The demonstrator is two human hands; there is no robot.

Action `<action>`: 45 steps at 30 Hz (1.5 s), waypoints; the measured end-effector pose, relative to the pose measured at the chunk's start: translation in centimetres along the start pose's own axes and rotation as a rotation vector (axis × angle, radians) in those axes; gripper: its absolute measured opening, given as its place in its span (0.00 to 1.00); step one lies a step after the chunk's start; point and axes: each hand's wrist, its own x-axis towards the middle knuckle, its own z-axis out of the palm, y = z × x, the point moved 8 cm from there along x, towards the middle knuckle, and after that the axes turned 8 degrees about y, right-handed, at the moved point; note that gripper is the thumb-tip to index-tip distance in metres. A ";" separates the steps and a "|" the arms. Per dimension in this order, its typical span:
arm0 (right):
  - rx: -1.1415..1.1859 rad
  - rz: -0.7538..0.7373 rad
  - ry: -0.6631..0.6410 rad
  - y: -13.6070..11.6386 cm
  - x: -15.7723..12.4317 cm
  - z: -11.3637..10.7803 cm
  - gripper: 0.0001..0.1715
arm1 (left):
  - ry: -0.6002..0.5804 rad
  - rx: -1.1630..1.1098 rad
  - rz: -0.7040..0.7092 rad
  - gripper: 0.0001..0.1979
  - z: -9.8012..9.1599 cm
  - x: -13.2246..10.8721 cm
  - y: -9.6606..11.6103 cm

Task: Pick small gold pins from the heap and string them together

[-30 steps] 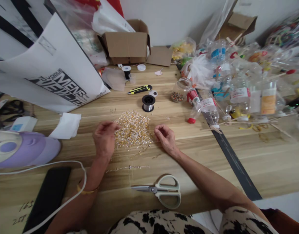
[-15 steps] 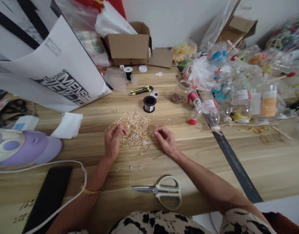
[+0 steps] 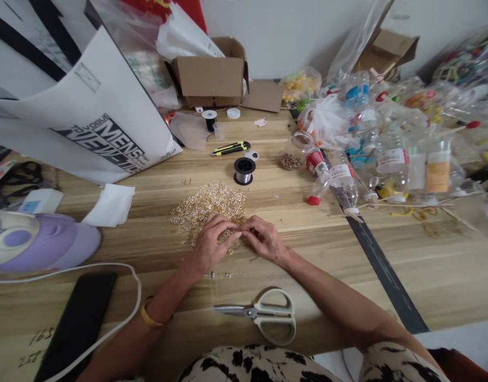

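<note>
My left hand and my right hand meet fingertip to fingertip at the near right edge of a heap of small gold and clear beads. Both are pinched closed; whatever sits between the fingertips is too small to make out. A beaded chain lies stretched across the table just below my hands. Closer to me rest scissors with pale handles, their blades pointing left. Beyond the heap stands a black spool of clear line.
A yellow and black utility knife lies behind the spool. Plastic bottles crowd the right side, with a jar of beads at their edge. On the left are a paper bag, a purple device, a white cable and a black phone.
My left hand has moved right across the near side of the bead heap to meet my right hand. The right hand has shifted slightly left and toward me.
</note>
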 end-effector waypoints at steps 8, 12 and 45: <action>-0.036 -0.096 -0.047 -0.6 0.0 0.5 0.06 | 0.017 -0.041 0.057 0.09 0.4 -0.3 0.1; -0.055 -0.117 -0.034 -0.7 0.0 0.5 0.04 | 0.031 -0.060 0.037 0.09 0.2 -0.2 0.1; -0.023 -0.031 -0.005 0.1 0.2 0.0 0.07 | 0.070 -0.141 -0.047 0.07 -0.5 0.1 -1.3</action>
